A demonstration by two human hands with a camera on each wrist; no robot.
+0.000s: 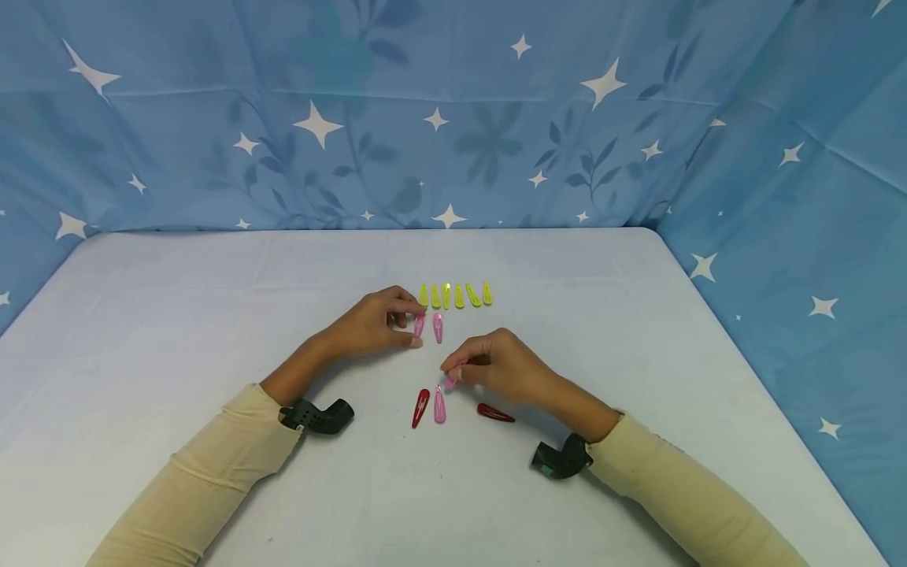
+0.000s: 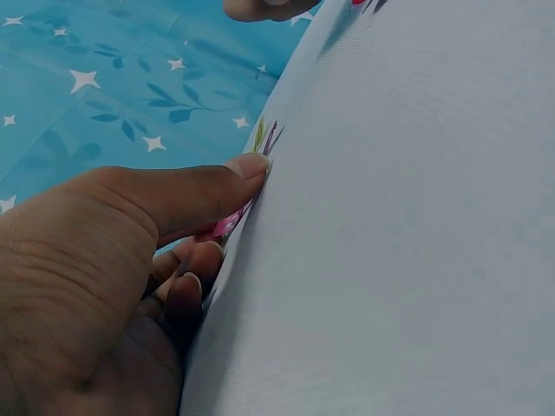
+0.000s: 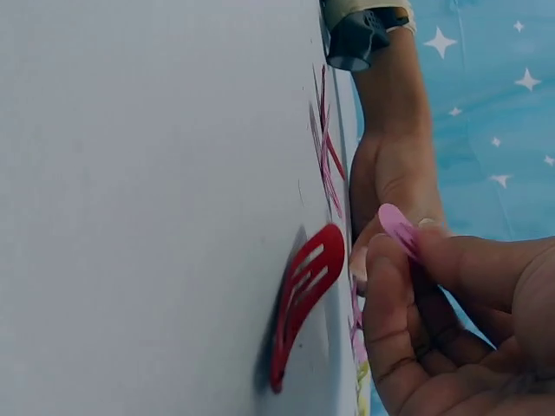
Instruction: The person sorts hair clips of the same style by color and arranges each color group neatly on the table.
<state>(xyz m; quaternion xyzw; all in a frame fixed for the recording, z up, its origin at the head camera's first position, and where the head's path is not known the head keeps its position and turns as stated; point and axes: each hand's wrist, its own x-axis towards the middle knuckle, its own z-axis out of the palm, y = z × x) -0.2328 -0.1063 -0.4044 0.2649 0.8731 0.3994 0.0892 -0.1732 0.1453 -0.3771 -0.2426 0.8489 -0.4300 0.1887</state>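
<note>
My left hand (image 1: 375, 323) holds a pink hair clip (image 1: 420, 324) lengthwise between thumb and index finger, down at the white tabletop. A second pink hair clip (image 1: 438, 327) lies just right of it. Nearer to me, my right hand (image 1: 506, 366) pinches another pink hair clip (image 3: 399, 227) between thumb and index finger, raised off the table in the right wrist view. Below those fingers lies one more pink hair clip (image 1: 440, 405), with a red hair clip (image 1: 421, 408) at its left. Another red hair clip (image 1: 496, 413) rests under my right hand.
Several yellow-green hair clips (image 1: 459, 296) stand in a side-by-side row beyond the pink ones. The white table (image 1: 177, 315) ends at a blue star-patterned curtain (image 1: 397, 157) at the back and right. Each wrist wears a black camera (image 1: 326, 417).
</note>
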